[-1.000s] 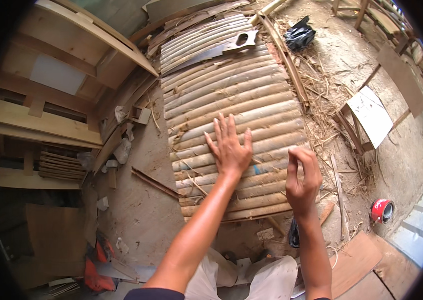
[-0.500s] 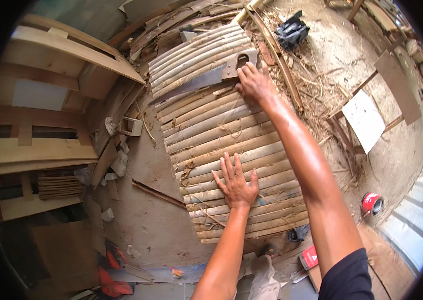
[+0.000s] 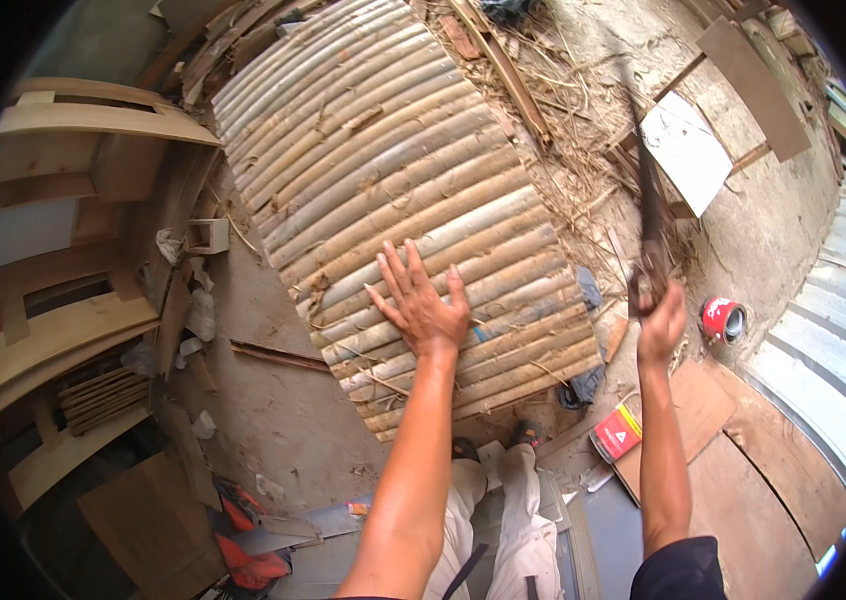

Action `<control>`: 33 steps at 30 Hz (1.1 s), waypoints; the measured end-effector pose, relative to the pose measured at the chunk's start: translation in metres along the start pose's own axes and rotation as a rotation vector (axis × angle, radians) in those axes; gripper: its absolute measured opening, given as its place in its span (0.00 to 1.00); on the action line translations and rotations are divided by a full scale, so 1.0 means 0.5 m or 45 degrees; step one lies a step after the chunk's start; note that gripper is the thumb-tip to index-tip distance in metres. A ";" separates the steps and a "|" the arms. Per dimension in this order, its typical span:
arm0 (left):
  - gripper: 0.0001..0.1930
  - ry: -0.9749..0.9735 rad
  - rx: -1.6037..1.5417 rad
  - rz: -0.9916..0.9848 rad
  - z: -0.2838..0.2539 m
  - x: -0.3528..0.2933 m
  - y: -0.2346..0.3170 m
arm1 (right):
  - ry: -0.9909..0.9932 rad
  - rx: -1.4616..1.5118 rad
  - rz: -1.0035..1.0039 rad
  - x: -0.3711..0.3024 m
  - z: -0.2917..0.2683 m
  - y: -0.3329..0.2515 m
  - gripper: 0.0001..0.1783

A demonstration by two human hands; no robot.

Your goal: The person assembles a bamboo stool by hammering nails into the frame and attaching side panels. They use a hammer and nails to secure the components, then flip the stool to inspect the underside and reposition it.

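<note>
Curved wooden frames (image 3: 73,300) lean at the far left, beside a panel of bamboo poles (image 3: 393,190) laid side by side on the dusty ground. The left hand (image 3: 421,305) lies flat on the panel's near part, fingers spread wide, palm pressed to the poles. Further right, the right hand (image 3: 661,322) is closed around the handle of a handsaw (image 3: 649,215), blade pointing up and away, clear of the panel. A red tin (image 3: 722,319) lies just beyond it. Half a second ago that right hand was reaching across the panel to the saw lying on its far end; now the saw is lifted off.
</note>
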State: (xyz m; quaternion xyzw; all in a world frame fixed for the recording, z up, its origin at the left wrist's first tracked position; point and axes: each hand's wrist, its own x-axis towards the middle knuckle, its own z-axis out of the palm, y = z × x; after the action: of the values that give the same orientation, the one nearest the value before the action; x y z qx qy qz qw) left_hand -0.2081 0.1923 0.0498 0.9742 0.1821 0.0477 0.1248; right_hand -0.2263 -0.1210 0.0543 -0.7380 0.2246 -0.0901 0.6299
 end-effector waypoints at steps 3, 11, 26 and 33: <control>0.37 0.039 0.013 0.028 0.007 -0.001 -0.005 | 0.256 -0.213 0.209 -0.176 -0.167 0.151 0.24; 0.36 0.069 0.017 0.060 0.022 -0.006 -0.015 | 0.355 -1.228 0.660 -0.476 -0.233 0.582 0.22; 0.38 -0.002 0.034 0.044 0.011 -0.002 -0.004 | -0.541 -0.088 0.346 -0.042 0.096 0.046 0.32; 0.39 -0.087 0.092 -0.003 0.004 0.006 0.005 | -0.606 -0.520 0.474 -0.026 0.122 0.017 0.50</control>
State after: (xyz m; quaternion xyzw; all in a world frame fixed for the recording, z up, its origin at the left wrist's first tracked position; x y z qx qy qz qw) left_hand -0.2043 0.1906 0.0489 0.9789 0.1804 0.0076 0.0956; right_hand -0.2142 -0.0618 0.0361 -0.7954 0.2158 0.2471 0.5096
